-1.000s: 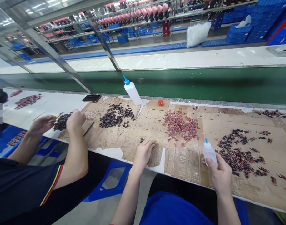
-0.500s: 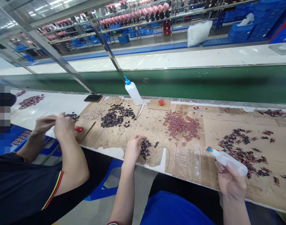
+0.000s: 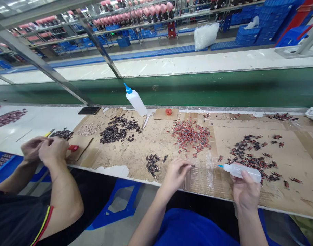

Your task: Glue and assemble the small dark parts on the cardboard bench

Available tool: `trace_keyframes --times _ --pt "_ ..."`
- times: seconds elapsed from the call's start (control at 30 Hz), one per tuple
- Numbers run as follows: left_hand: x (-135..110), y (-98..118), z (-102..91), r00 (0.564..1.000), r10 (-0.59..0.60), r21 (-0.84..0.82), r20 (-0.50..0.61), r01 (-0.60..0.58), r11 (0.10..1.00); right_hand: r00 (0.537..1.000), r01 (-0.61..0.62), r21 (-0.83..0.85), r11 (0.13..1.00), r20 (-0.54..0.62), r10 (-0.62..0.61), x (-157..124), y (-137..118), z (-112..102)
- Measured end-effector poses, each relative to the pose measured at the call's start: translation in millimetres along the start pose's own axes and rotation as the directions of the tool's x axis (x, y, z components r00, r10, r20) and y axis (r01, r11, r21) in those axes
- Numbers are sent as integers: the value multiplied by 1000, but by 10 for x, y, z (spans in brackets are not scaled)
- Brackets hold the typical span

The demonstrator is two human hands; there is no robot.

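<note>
My left hand (image 3: 176, 174) is pinched on a small dark part (image 3: 192, 166) over the taped cardboard. In my right hand (image 3: 246, 191) lies a white squeeze bottle (image 3: 245, 172), tilted on its side, its blue nozzle (image 3: 220, 165) pointing left. A small pile of black parts (image 3: 152, 164) lies to the left of my left hand. Beyond it spreads a heap of red-and-dark pieces (image 3: 191, 136). Beside the bottle, several joined red-and-black pieces (image 3: 248, 153) are scattered on the cardboard (image 3: 295, 153).
A second squeeze bottle (image 3: 136, 101) stands at the back, near a small red cap (image 3: 168, 111). A larger black heap (image 3: 115, 131) and a phone (image 3: 89, 110) lie left. A co-worker's hands (image 3: 47, 148) are at work there. A green conveyor belt (image 3: 197, 89) runs behind.
My left hand has moved right from the small black pile, with a dark part now in its fingertips. A red-and-black piece near the nozzle now lies apart from it. The view has shifted.
</note>
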State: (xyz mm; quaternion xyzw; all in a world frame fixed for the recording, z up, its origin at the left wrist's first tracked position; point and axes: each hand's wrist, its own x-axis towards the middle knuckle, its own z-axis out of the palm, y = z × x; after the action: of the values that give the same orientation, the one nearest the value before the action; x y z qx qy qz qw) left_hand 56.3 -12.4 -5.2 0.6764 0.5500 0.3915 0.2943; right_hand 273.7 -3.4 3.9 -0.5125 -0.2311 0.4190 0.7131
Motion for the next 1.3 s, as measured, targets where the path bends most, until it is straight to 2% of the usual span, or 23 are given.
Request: trace_keyframes --times 0.1,0.2,0.27,0.4,0.7,1.03,1.3 --pt "-31 56 297 999 -1 96 -39 5 995 998 57 -98 994 1 -58 -39 49 -25" --pt "-62 45 412 991 20 206 -133 7 979 992 128 -231 964 27 -125 -107 130 -35" --pt "-78 28 414 985 45 216 -164 -9 976 983 184 -305 935 36 -181 -156 174 -18" --pt "-98 1 384 990 65 196 -124 -39 980 964 256 -445 858 48 -262 -209 209 59" --pt "-59 38 373 994 -62 86 -95 70 994 943 331 -571 752 187 -273 -171 209 166" --pt "-58 57 372 992 -98 109 -80 106 988 938 347 -608 714 220 -268 -167 208 179" --pt "-45 74 369 991 -117 105 -63 123 987 943 332 -631 701 204 -264 -161 240 165"
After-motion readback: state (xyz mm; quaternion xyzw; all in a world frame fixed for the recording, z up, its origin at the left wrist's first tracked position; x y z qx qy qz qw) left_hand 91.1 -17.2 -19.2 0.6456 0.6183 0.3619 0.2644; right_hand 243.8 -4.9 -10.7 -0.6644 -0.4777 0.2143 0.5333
